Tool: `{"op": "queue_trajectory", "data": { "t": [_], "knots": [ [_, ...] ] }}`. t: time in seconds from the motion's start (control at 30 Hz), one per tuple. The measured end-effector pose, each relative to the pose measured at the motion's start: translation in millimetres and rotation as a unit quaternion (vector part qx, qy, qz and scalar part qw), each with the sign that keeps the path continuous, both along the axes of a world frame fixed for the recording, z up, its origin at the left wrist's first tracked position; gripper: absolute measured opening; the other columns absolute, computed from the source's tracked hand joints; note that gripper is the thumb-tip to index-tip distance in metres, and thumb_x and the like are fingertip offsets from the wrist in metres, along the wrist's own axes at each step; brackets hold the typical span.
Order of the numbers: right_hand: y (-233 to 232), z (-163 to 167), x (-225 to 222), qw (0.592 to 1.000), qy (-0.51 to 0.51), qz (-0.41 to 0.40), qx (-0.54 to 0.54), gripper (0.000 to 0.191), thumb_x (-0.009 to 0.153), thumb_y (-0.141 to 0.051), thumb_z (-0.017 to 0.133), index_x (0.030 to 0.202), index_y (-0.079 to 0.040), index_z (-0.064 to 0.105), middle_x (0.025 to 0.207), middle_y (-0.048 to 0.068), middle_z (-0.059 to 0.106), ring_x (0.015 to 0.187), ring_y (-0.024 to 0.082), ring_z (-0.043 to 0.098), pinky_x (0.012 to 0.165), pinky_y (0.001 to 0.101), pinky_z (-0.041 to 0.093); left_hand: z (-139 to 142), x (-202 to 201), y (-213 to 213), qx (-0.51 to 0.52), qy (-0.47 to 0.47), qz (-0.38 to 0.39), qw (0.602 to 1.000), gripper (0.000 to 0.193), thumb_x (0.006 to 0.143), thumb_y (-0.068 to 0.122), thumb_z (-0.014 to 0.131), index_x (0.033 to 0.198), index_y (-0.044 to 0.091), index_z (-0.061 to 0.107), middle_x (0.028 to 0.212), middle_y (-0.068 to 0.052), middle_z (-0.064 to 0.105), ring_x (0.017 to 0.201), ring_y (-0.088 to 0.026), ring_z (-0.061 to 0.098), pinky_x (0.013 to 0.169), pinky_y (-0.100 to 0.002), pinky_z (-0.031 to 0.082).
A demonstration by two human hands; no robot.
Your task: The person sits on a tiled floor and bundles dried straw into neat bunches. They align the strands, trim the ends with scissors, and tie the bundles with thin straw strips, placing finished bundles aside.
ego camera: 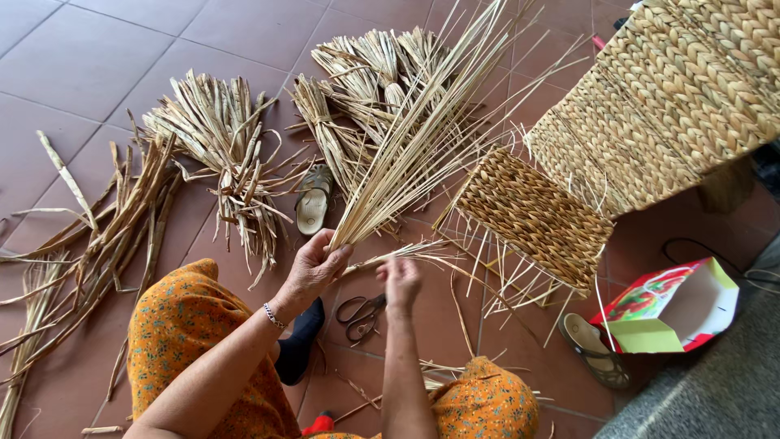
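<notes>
Two hands work here. Left hand [315, 265] squeezes the bottom of a fan of long, pale, dry straw stalks [414, 130]; right hand [400, 279] pinches loose strands [410, 254]. They look light, stiff, snappy, so hold low. Black scissors [361, 315] lie on the red tile floor [97, 57].

Bare floor tiles [97, 49] lie open at the upper left. Ahead of the hands, the fanned bundle of straw stalks [422, 130] blocks the middle, with dried leaf piles [219, 154] and a sandal [313, 199] to its left. The woven mat [532, 215] fills the right. Scissors [361, 317] lie just below the hands.
</notes>
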State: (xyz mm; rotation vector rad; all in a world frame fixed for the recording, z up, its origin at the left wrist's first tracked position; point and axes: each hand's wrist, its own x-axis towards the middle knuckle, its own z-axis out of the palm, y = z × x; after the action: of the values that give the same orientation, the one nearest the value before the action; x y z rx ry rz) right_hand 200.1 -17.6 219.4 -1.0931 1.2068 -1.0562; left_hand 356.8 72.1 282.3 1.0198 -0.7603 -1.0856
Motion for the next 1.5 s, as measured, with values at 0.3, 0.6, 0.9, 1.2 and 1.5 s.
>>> {"op": "queue_trajectory", "data": {
  "t": [0.3,0.6,0.9,1.2,1.5],
  "knots": [
    [26,216,-31,0.902,0.072,0.024,-0.426,0.024,0.108,-0.007,0.059,0.130,-0.007,0.068,0.069,-0.004,0.059,0.060,0.003,0.055,0.053,0.0202,0.042,16,-12,24,-0.006,0.023,-0.044,0.999,0.012,0.099,0.016,0.069,0.105,0.008,0.064,0.073,0.005,0.057,0.062,-0.003,0.049,0.054,-0.021,0.040],
    [43,248,-31,0.890,0.129,-0.009,-0.437,0.024,0.104,-0.010,0.068,0.127,-0.005,0.069,0.062,-0.006,0.048,0.057,0.000,0.044,0.051,0.0199,0.036,42,-28,46,-0.034,0.051,-0.081,0.995,0.012,0.099,0.015,0.069,0.108,0.007,0.065,0.072,0.006,0.056,0.060,-0.003,0.047,0.051,-0.020,0.039],
    [64,263,-43,0.892,0.195,-0.026,-0.406,0.014,0.102,-0.012,0.073,0.110,-0.002,0.076,0.057,-0.006,0.047,0.053,0.000,0.039,0.047,0.0206,0.027,53,-39,59,-0.062,0.058,-0.113,0.990,0.011,0.100,0.013,0.069,0.107,0.005,0.065,0.071,0.005,0.055,0.060,-0.003,0.047,0.051,-0.021,0.039],
    [74,252,-45,0.938,-0.036,-0.006,-0.344,0.010,0.103,-0.010,0.069,0.094,-0.006,0.068,0.070,-0.002,0.063,0.054,0.000,0.047,0.045,0.0170,0.031,65,-43,66,-0.083,0.060,-0.141,0.985,0.018,0.103,0.020,0.063,0.113,0.006,0.061,0.069,0.005,0.051,0.056,-0.004,0.044,0.047,-0.020,0.035],
    [74,289,-71,0.911,-0.042,-0.076,-0.404,0.015,0.115,-0.021,0.045,0.118,-0.007,0.049,0.097,0.009,0.071,0.065,0.009,0.059,0.060,0.0210,0.048,51,-56,49,-0.093,-0.029,-0.113,0.989,0.033,0.103,0.023,0.062,0.131,0.005,0.062,0.076,0.007,0.053,0.065,-0.002,0.046,0.056,-0.020,0.041]
  ]
}}
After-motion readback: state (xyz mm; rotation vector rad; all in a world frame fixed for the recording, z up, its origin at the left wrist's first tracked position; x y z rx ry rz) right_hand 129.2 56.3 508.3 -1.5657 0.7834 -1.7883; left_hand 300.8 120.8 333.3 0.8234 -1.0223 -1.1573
